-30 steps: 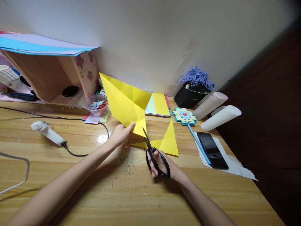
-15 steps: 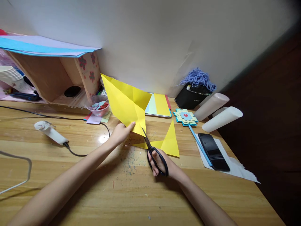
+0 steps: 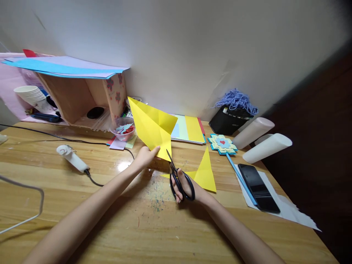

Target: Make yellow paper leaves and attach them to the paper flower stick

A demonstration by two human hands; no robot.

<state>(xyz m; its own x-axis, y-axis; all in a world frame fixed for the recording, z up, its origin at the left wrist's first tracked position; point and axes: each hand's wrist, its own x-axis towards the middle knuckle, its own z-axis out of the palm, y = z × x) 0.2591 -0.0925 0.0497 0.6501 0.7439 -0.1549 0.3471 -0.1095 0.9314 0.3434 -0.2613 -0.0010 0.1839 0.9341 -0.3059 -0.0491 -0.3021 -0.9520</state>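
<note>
A creased sheet of yellow paper (image 3: 152, 128) is held up over the table, with my left hand (image 3: 147, 156) pinching its lower edge, thumb on top. Black-handled scissors (image 3: 172, 165) are gripped in my right hand (image 3: 182, 185), fingers through the loops. Their blades are parted at the paper's lower right corner, one blade in front of it and the other partly hidden below. A cut yellow piece with a pointed top (image 3: 205, 174) lies on the table behind and to the right of my right hand.
A white glue gun (image 3: 72, 158) with a cord lies left. Behind are a bowl of paper scraps (image 3: 123, 129), a cardboard box (image 3: 79, 96) and stacked coloured sheets (image 3: 189, 129). At right are a paper flower (image 3: 222, 143), a phone (image 3: 258, 187), white rolls (image 3: 268, 147) and a black holder (image 3: 228, 120).
The view has shifted, so the surroundings appear further right and lower. The scissors remain at the paper's lower corner, their blades and handles spread somewhat wider.
</note>
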